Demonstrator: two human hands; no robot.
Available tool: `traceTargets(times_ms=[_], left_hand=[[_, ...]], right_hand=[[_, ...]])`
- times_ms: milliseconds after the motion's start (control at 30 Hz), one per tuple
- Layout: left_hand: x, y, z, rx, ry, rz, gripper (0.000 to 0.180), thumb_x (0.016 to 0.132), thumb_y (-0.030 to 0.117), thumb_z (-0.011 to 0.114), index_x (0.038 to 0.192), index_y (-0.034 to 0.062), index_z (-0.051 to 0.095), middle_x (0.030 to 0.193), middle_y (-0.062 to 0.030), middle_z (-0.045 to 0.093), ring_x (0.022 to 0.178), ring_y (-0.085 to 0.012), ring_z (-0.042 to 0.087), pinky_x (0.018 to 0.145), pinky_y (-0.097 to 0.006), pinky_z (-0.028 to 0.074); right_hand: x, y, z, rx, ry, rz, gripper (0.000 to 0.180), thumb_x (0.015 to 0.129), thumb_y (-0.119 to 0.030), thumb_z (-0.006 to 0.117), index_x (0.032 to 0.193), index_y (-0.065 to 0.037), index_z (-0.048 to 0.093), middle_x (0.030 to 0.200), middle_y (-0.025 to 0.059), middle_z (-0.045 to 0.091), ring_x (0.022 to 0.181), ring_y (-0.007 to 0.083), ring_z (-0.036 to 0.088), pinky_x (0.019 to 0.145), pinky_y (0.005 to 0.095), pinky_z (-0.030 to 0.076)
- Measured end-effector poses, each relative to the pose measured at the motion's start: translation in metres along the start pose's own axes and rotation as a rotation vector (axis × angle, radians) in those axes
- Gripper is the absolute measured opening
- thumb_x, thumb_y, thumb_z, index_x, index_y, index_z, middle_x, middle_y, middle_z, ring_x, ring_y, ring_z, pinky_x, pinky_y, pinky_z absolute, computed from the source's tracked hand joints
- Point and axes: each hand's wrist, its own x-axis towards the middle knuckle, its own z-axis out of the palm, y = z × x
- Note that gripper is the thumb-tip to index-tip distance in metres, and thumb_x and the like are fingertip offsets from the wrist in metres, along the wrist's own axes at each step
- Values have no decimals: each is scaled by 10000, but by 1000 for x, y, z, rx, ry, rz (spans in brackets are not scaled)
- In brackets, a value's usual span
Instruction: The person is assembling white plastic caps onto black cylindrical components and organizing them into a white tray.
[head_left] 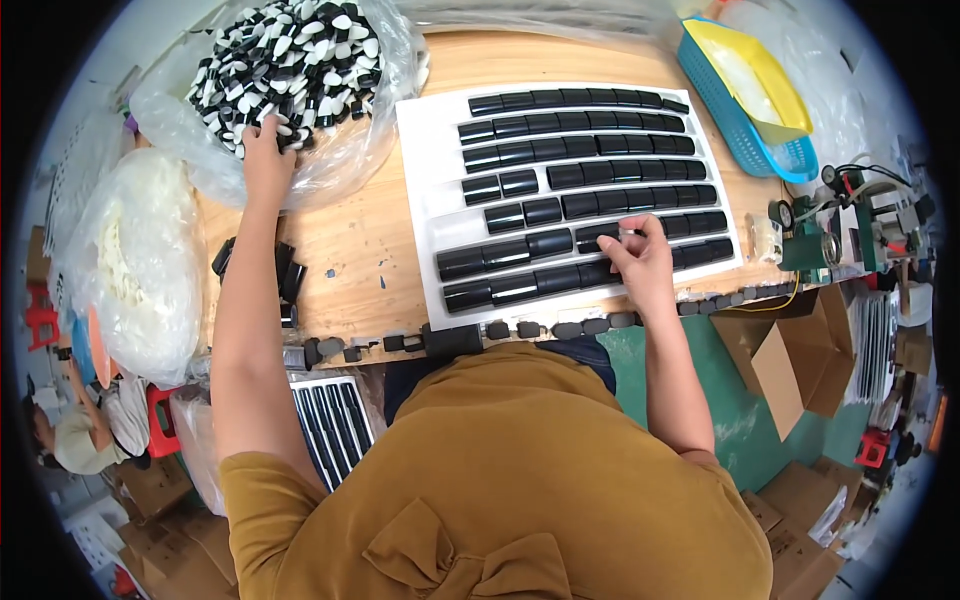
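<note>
On the left, my left hand (268, 155) reaches into a heap of small black and white pieces (300, 60) in a clear plastic bag. Its fingers close around a piece at the heap's near edge, partly hidden by the hand. My right hand (642, 258) is over a white tray (430, 180) lined with rows of black cylindrical pieces (500, 291). Thumb and forefinger pinch at a black cylindrical piece (590, 236) in the second row from the front. Some rows have gaps, and the row ends at the left are uneven.
At the table's left lies a clear bag of whitish pieces (140, 260). Loose black pieces (290, 270) sit beside my left forearm. Back right are blue and yellow baskets (715, 120); a small machine (810, 245) stands at the right edge. An open carton (790, 350) is on the floor.
</note>
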Motion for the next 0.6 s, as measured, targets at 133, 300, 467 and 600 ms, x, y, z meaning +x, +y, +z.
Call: traceTargets(times_ms=[133,300,467,600], left_hand=[[7,8,-5,-121,138,86,447,717,43,706,1144,79,583,1117,-221,517,994,-396,558,858,-437,490],[7,34,-26,-213,387,42,372,738,99,703,1098,77,611,1025,-184,581,1031,-349,536,910,-401,458],[-41,72,-62,-873,335,-318,348,812,92,746,1112,35,580,959,-35,593,785,-102,559,690,-241,464],[-106,101,-56,-995,224,-452,376,800,79,784,1115,111,581,920,10,572,696,-47,467,619,-211,406]], right_hand=[[-2,-9,7,-588,193,-397,275,818,-169,799,957,14,649,913,108,664,752,215,638,682,327,508],[-5,-12,-1,-714,99,-218,266,813,-271,784,911,-25,756,929,122,669,863,304,646,721,394,527],[7,-8,-34,-808,374,-248,281,833,-273,759,967,-37,689,963,139,654,937,352,628,808,444,504],[6,2,-34,-977,350,-185,435,834,-321,767,1124,-30,624,1005,145,640,940,320,633,803,426,506]])
